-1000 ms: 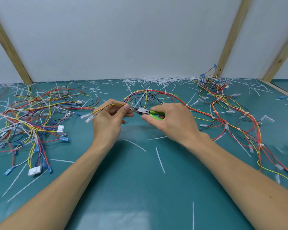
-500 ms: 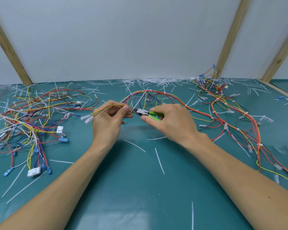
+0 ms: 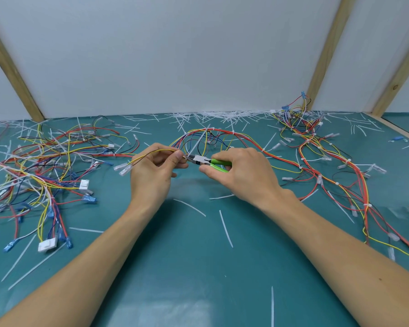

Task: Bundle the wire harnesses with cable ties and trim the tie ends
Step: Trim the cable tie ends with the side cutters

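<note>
Trimming step, judged from tool position. Left hand [image 3: 151, 175] pinches a thin yellow-and-brown wire pair [image 3: 149, 153] of the wire harness [image 3: 222, 135] between thumb and fingertips, held up off the teal surface [image 3: 198, 267]. Right hand [image 3: 241, 175] is closed around the green-handled flush cutters [image 3: 206, 160]; the nose of the tool sits just beside the left thumb tip. A white cable tie tail [image 3: 200, 140] rises from about that spot, up and to the right. The tie head itself is hidden behind the fingers.

To do it well, by my reading:
- Lay the flat face of the cutters against the tie head, so no sharp stub is left.
- Keep the wires clear of the blades; they lie very near.
- Keep the left thumb back from the nose.
- Steady the bundle before squeezing.

Untied harnesses [image 3: 45, 166] lie left, finished ones [image 3: 328, 166] right. Cut tie ends [image 3: 226, 228] litter the near and far surface.
</note>
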